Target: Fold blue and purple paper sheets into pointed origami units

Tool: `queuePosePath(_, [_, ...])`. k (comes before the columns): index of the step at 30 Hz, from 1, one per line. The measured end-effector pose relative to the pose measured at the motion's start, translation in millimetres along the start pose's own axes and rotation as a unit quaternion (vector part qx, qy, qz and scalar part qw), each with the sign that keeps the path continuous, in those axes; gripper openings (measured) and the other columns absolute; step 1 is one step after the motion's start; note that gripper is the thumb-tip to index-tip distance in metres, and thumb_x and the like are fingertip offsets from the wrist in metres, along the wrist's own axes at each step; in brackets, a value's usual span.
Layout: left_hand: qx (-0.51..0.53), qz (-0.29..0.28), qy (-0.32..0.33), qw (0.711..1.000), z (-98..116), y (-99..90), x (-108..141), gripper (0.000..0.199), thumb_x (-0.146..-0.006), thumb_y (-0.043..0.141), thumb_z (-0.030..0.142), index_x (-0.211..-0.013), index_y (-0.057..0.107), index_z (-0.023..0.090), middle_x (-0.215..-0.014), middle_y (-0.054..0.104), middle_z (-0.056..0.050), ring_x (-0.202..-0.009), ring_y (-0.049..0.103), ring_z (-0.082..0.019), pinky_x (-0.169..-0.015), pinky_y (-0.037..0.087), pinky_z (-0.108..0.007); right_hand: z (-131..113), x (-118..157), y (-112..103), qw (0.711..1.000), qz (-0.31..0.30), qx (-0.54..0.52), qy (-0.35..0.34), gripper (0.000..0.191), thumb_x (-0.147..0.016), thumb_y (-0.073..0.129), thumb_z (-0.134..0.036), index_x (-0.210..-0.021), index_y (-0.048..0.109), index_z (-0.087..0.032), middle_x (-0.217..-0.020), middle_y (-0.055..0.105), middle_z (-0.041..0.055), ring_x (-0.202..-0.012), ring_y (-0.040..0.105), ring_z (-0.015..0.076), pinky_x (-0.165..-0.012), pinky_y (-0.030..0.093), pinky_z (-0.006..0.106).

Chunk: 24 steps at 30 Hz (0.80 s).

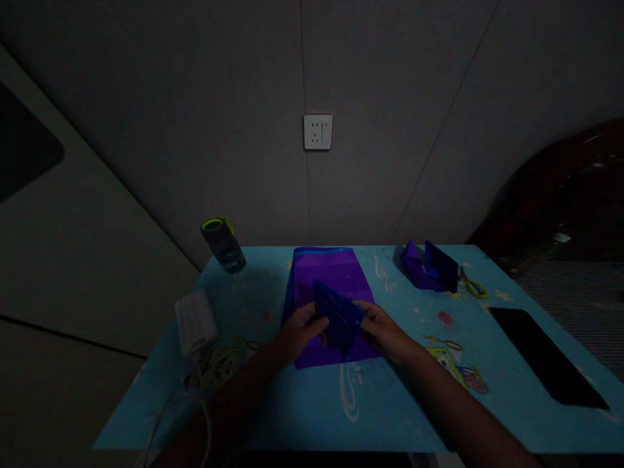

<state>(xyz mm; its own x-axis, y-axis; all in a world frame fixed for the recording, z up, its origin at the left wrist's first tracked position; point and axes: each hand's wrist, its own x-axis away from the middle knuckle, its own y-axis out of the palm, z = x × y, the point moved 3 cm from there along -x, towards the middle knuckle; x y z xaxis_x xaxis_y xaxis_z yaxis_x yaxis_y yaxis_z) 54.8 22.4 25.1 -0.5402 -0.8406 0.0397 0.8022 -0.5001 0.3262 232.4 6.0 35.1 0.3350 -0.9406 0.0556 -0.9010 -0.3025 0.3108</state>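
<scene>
Between my two hands is a piece of folded blue paper [341, 318], raised over the sheets on the table. My left hand [305, 331] grips its left side, thumb across the front. With closed fingers, my right hand [380, 328] pinches the right corner. Several layers show along the paper's upper edge. Beneath it lie flat purple sheets [336, 270] with crease lines, and a blue edge shows under them at the left and back.
A water bottle [225, 246] stands back left, with a white power bank [195, 323] and cable in front. Folded purple and blue paper shapes [429, 268] sit back right beside yellow-handled scissors [474, 286]. A black flat object [543, 354] lies right on the blue patterned tablecloth [312, 416].
</scene>
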Motion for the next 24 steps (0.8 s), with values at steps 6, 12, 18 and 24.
queuePosePath(6, [-0.032,-0.014,-0.017,0.999,2,4.2,-1,0.047,-0.078,0.071,0.047,-0.109,0.061,0.014,-0.095,0.068,-0.010,-0.072,0.064,-0.017,-0.061,0.053,-0.028,-9,3,8,0.998,-0.063,0.020,0.002,0.049,-0.077,0.074,-0.051,-0.115,0.063,-0.023,-0.110,0.068,0.0068,-0.096,0.065,0.0198,-0.088,0.048,0.033])
queuePosePath(12, [-0.014,0.018,-0.034,0.999,-2,1.3,-2,0.048,-0.077,0.073,0.047,-0.110,0.060,0.014,-0.085,0.067,-0.006,-0.068,0.065,-0.016,-0.061,0.055,-0.029,-5,1,2,0.999,-0.048,0.004,-0.004,0.056,-0.079,0.071,-0.053,-0.125,0.059,-0.025,-0.117,0.067,0.0089,-0.107,0.062,0.0224,-0.097,0.044,0.038])
queuePosePath(18, [0.007,0.023,-0.034,0.999,-6,1.8,-2,0.043,-0.078,0.072,0.046,-0.106,0.061,0.015,-0.093,0.068,-0.007,-0.076,0.066,-0.017,-0.067,0.054,-0.030,-11,0,-5,0.998,-0.056,0.028,-0.020,0.071,-0.073,0.075,-0.055,-0.134,0.054,-0.026,-0.118,0.066,0.0097,-0.106,0.061,0.0239,-0.094,0.045,0.039])
queuePosePath(24, [0.004,0.033,-0.032,0.999,-6,2.9,-2,0.040,-0.077,0.073,0.046,-0.097,0.061,0.014,-0.089,0.066,-0.005,-0.080,0.065,-0.018,-0.073,0.055,-0.033,-9,-2,-10,0.992,-0.051,0.099,-0.059,0.070,-0.071,0.078,-0.051,-0.133,0.056,-0.025,-0.101,0.068,0.0052,-0.098,0.061,0.0231,-0.092,0.045,0.038])
